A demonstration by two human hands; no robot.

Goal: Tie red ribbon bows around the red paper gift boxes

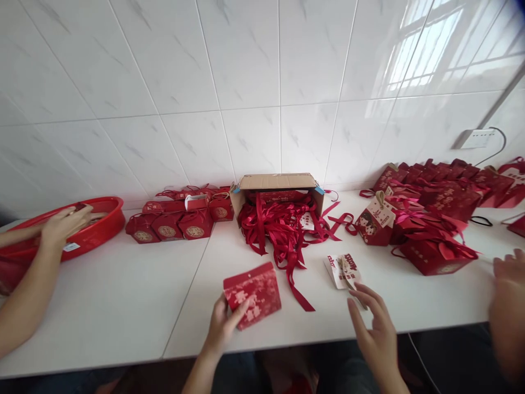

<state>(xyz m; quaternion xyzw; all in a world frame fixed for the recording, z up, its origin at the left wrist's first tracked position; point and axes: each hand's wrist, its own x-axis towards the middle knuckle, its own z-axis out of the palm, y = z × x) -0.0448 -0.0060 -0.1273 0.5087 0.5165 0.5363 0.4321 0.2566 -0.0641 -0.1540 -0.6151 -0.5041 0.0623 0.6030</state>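
Observation:
My left hand (223,323) is closed around a red patterned paper gift box (256,295), its thumb pressed on the printed front. The box is tilted above the table's front part. My right hand (375,323) is open, thumb and fingers apart. Its fingertips are by a small pile of white and red gift tags (335,269) with a tan cord on top; whether they touch the cord I cannot tell. Behind, red ribbons (283,224) spill from a cardboard box (279,180) lying on its side, one tail running down between my hands.
Finished-looking red boxes (438,251) crowd the right, and hexagonal ones (168,225) stand left by the tiled wall. At far left a person's hand (68,221) reaches into a red basin (117,216). Another person's blurred hand (508,284) is at the right edge.

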